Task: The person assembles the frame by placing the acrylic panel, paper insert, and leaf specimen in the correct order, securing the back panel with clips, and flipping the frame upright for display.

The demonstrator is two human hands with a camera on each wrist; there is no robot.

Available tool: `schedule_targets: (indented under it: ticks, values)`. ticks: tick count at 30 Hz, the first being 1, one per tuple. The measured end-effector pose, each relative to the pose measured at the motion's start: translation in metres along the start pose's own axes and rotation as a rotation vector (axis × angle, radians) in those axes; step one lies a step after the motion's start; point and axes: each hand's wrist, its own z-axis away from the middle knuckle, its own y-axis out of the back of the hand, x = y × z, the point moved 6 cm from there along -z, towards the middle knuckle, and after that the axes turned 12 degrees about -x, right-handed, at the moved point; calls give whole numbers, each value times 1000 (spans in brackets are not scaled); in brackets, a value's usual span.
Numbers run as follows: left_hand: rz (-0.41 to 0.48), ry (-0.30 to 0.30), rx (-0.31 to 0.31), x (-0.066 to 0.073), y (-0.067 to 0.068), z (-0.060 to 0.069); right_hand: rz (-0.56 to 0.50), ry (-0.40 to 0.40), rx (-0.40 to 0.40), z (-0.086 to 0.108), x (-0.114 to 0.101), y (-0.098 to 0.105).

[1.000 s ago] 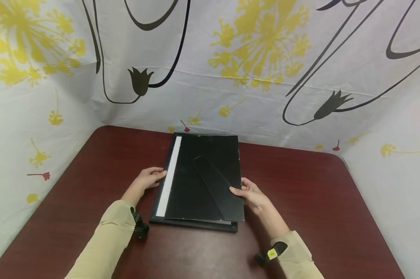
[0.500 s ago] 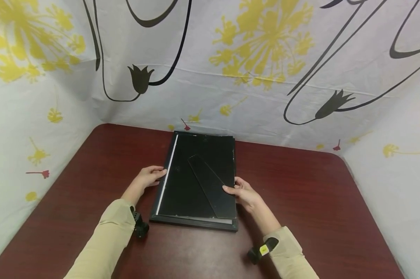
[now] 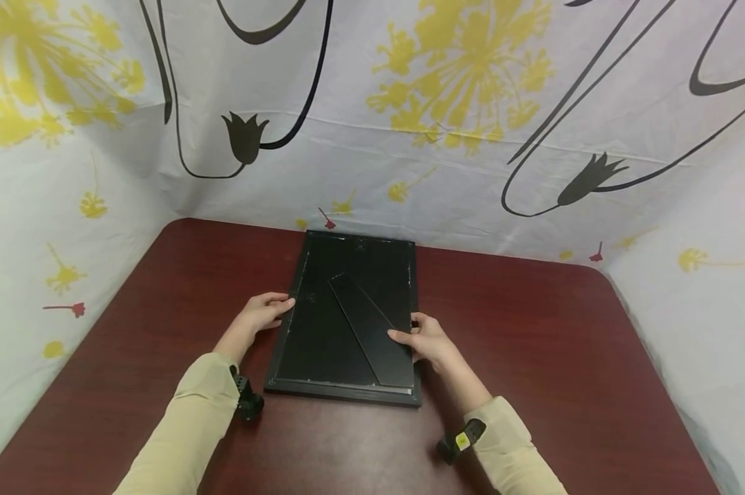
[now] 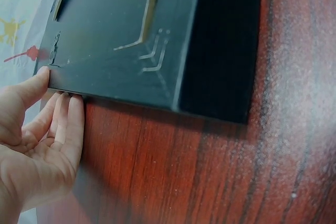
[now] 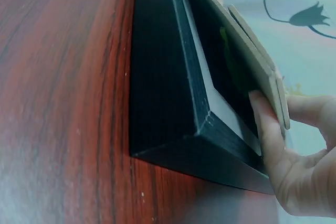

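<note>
A black picture frame [image 3: 342, 390] lies back side up on the table. Over its opening is the black backing board [image 3: 322, 330], with a narrow stand leg [image 3: 362, 330] flat against it. My left hand [image 3: 261, 313] holds the frame's left side, thumb on top and fingers against the edge in the left wrist view. With my right hand [image 3: 430, 340] I pinch the board's right edge between thumb and fingers. In the right wrist view, the board [image 5: 247, 48] is tilted, its held side raised above the frame, and a pale strip shows inside the opening.
The dark red wooden table [image 3: 533, 357] extends around the frame. A white cloth [image 3: 347, 158] with yellow and grey flower prints hangs at the back and both sides, close behind the frame's far edge. Each wrist wears a small black camera [image 3: 248, 402].
My right hand has moved left with the backing board and lowered it over the frame. The white strip along the frame's left side is now covered. My left hand has stayed in place.
</note>
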Motion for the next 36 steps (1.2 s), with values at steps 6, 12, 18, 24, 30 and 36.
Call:
schedule_targets:
  ticks: [6, 12, 18, 24, 30, 36]
  values:
    - [4, 16, 3, -1, 0, -1, 237, 7, 114, 8, -7, 2]
    - [16, 22, 13, -2, 0, -1, 454, 14, 184, 13, -15, 3]
    - [13, 20, 9, -2, 0, -1, 409, 27, 221, 17, -17, 12]
    - [25, 21, 11, 0, 1, -2, 195, 33, 225, 20, -13, 24]
    - [15, 22, 15, -2, 1, -3, 360, 70, 256, 20, -11, 31]
    - [6, 17, 18, -2, 1, -3, 499, 19, 170, 10, 1, 24]
